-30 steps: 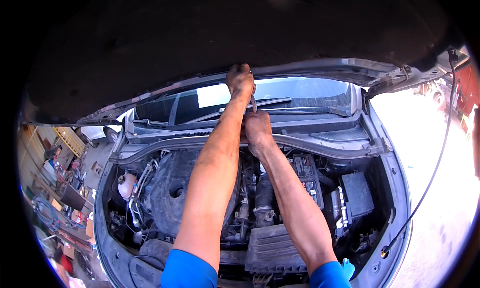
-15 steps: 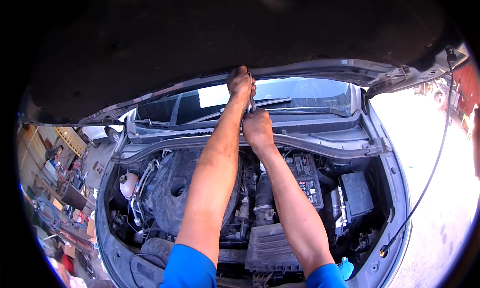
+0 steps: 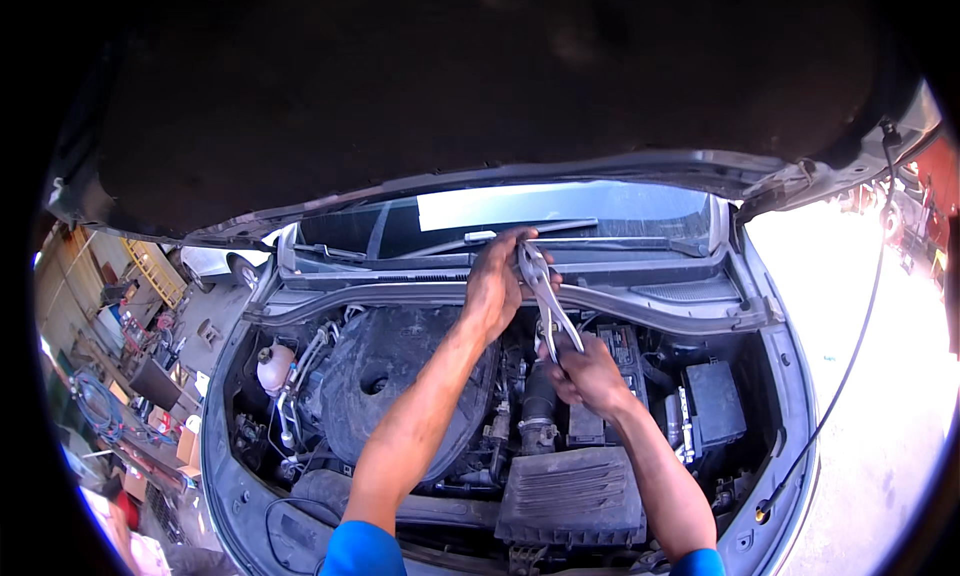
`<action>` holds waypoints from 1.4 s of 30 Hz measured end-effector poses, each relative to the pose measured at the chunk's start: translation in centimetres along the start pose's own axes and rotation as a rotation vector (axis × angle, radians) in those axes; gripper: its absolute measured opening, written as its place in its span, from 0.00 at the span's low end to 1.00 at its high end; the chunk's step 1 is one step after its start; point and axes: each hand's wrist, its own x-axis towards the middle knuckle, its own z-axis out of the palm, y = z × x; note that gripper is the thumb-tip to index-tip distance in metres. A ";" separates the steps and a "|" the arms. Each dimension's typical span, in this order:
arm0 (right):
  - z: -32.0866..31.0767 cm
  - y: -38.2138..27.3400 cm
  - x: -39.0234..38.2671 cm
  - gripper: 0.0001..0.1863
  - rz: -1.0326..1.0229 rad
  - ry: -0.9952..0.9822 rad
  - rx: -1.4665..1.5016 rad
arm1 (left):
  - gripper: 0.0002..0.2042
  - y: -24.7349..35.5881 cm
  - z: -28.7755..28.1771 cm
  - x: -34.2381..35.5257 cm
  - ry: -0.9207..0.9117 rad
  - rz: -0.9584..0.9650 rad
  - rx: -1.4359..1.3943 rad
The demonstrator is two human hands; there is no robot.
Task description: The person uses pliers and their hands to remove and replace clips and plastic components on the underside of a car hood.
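A pair of metal slip-joint pliers (image 3: 546, 294) is held above the rear of the engine bay, jaws up and handles slanting down to the right. My right hand (image 3: 590, 376) is closed round the lower ends of the handles, which are spread a little apart. At the jaw end, my left hand (image 3: 496, 288) curls round the head of the pliers, with fingers showing on both sides of it. Whether anything small sits between the jaws or under those fingers cannot be made out.
The raised hood (image 3: 480, 96) hangs low overhead. Below my arms lie the engine cover (image 3: 400, 376), the air filter box (image 3: 570, 496) and a pale coolant tank (image 3: 275, 369). The windshield (image 3: 640, 206) stands behind. A thin cable (image 3: 868, 336) runs down at the right.
Both hands have come down and nearer from the hood's edge, bringing the pliers with them. My right hand has shifted rightward, and the pliers now show fully, handles apart.
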 end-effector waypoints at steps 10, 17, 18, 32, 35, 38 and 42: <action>5.3 1.5 -18.5 0.36 0.187 -0.461 0.056 | 0.16 7.8 4.9 -21.5 0.042 0.029 0.061; 9.5 10.6 -38.5 0.33 0.552 -0.620 0.343 | 0.18 13.3 2.2 -55.6 1.133 0.077 0.693; 9.9 10.6 -40.4 0.33 0.576 -0.602 0.298 | 0.19 13.8 3.2 -60.3 1.318 0.045 0.740; 22.8 14.6 -44.5 0.32 0.549 -0.552 0.126 | 0.11 12.0 -3.4 -73.5 1.247 -0.318 1.259; 26.3 17.1 -44.4 0.32 0.536 -0.439 0.179 | 0.10 11.8 -10.0 -71.7 1.056 -0.239 1.554; 30.0 20.1 -43.3 0.32 0.529 -0.318 0.242 | 0.09 13.1 -15.2 -70.3 0.927 -0.325 1.608; 34.9 21.3 -40.6 0.32 0.519 -0.176 0.300 | 0.09 15.5 -20.5 -69.4 0.664 -0.441 1.623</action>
